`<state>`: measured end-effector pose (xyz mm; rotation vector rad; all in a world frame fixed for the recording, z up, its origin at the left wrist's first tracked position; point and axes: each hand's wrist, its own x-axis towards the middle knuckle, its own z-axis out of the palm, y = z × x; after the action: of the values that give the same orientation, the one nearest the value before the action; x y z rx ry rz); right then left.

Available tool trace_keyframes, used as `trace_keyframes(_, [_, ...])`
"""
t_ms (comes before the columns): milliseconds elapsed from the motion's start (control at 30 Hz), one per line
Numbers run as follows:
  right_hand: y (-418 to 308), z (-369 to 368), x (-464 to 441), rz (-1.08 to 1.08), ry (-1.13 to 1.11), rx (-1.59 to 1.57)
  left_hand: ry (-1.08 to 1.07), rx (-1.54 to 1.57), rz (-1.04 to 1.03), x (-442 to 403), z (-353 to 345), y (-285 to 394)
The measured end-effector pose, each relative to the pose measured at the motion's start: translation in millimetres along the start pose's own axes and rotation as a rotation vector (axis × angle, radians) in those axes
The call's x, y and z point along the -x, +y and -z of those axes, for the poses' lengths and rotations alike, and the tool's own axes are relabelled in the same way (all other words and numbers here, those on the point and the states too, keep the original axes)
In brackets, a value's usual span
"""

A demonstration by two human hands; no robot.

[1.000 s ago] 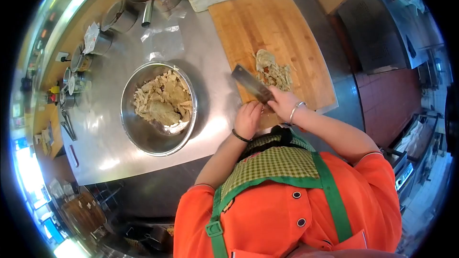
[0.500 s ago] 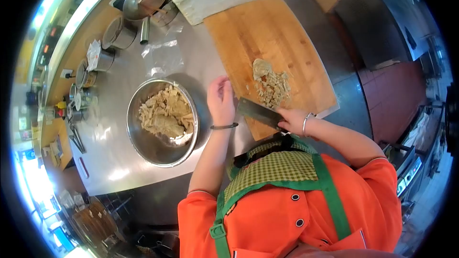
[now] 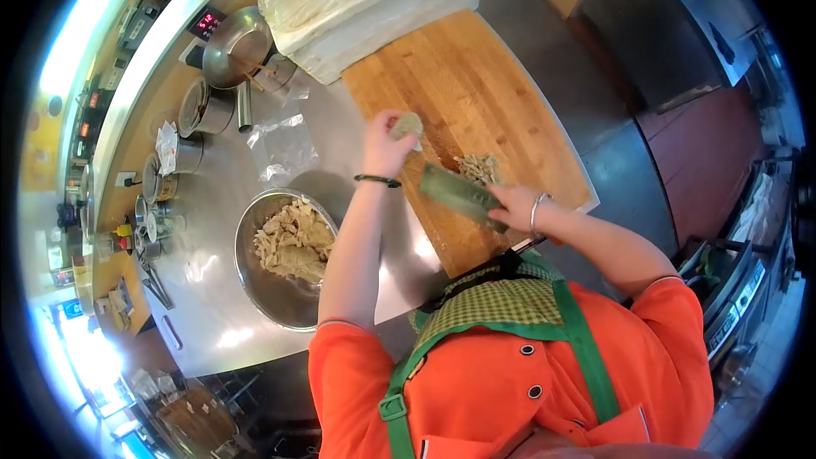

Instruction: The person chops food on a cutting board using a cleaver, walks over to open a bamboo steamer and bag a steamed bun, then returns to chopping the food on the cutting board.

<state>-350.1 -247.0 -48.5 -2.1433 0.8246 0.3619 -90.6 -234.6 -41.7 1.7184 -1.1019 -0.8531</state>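
My left hand (image 3: 388,143), with a dark bracelet at the wrist, grips a pale, flat food piece (image 3: 407,128) over the left side of the wooden cutting board (image 3: 450,59). In my right hand (image 3: 514,206) is the handle of a cleaver (image 3: 459,194), its broad blade pointing left over the board. Chopped pale pieces (image 3: 479,168) lie just beyond the blade, which hides part of them. Left of my left forearm, a steel bowl (image 3: 248,268) holds many more pale pieces (image 3: 293,242); the forearm covers its right edge.
A white foam box (image 3: 382,8) stands behind the board. A clear plastic bag (image 3: 283,149) lies beyond the bowl. At the back left are a steel pan (image 3: 236,44), lidded pots (image 3: 204,110) and tongs (image 3: 155,286).
My left hand has moved from beside the board to over it and taken hold of the larger pale piece, lifting it off the chopped pile. The cleaver stays in my right hand. The view has shifted.
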Motion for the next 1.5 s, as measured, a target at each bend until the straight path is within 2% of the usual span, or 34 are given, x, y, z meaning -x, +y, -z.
trace_keyframes(33, [2.9, 4.3, -8.0, 0.013, 0.079, 0.005, 0.005, -0.002, 0.002, 5.0, 3.6, 3.0])
trace_keyframes(100, [0.8, 18.5, -11.7, -0.007, 0.091, -0.003, 0.045, 0.296, 0.02, 26.1, 11.6, 5.3])
trace_keyframes(167, [6.2, 21.1, -17.0, -0.022, 0.161, -0.007, -0.056, 0.117, 0.019, 54.8, 2.3, 3.7])
trace_keyframes(200, [2.8, 25.7, -16.7, -0.014, 0.157, -0.005, -0.039, 0.023, -0.007, 69.9, -9.5, -4.5])
trace_keyframes(267, [-6.7, 40.0, -8.8, -0.154, 0.118, -0.12, -0.044, -0.15, -0.084, 95.4, -37.2, -23.3])
trace_keyframes(333, [-8.1, 40.5, -1.4, -0.14, 0.143, -0.1, -0.077, -0.222, -0.13, 106.7, -52.9, -23.9])
trace_keyframes(400, [-8.3, 37.0, 7.5, -0.126, 0.156, -0.075, 0.005, -0.488, -0.381, 115.3, -61.2, -25.3])
trace_keyframes(500, [-9.1, 25.0, 20.1, -0.05, 0.185, -0.037, 0.024, -0.427, -0.36, 120.1, -59.5, -29.9])
trace_keyframes(533, [-6.1, 18.5, 22.9, -0.017, 0.239, -0.13, 0.025, -0.426, -0.361, 121.8, -58.0, -27.9])
trace_keyframes(600, [-8.9, 15.9, 28.0, 0.018, 0.295, -0.22, 0.081, -0.267, -0.155, 125.6, -54.3, -22.2])
trace_keyframes(633, [-15.1, 17.7, 32.2, 0.023, 0.311, -0.195, 0.081, -0.267, -0.154, 127.0, -53.7, -25.4])
trace_keyframes(700, [-20.2, 14.3, 36.1, 0.033, 0.326, -0.172, 0.029, -0.274, -0.314, 128.8, -51.0, -33.2])
trace_keyframes(833, [-24.4, 11.1, 38.6, 0.032, 0.33, -0.186, 0.171, -0.365, -0.378, 144.5, -65.8, -32.4])
trace_keyframes(933, [-17.5, 9.1, 37.8, -0.004, 0.323, -0.201, 0.166, -0.402, -0.297, 134.7, -75.6, -30.6])
trace_keyframes(1000, [-18.5, 13.6, 39.2, -0.025, 0.345, -0.168, 0.171, -0.422, -0.358, 136.1, -75.7, -24.2])
trace_keyframes(1067, [-29.3, 23.5, 44.8, -0.067, 0.288, -0.089, 0.034, -0.519, -0.475, 141.2, -73.6, -18.0])
trace_keyframes(1200, [-33.4, 13.8, 42.0, -0.058, 0.258, 0.005, 0.034, -0.443, -0.434, 144.3, -80.6, -24.1])
trace_keyframes(1267, [-47.1, 15.7, 43.7, -0.139, 0.096, 0.083, 0.076, -0.43, -0.437, 144.5, -82.3, -25.8])
trace_keyframes(1500, [-50.2, 18.5, 48.2, -0.205, 0.094, 0.045, 0.106, -0.351, -0.363, 137.9, -85.4, -28.5])
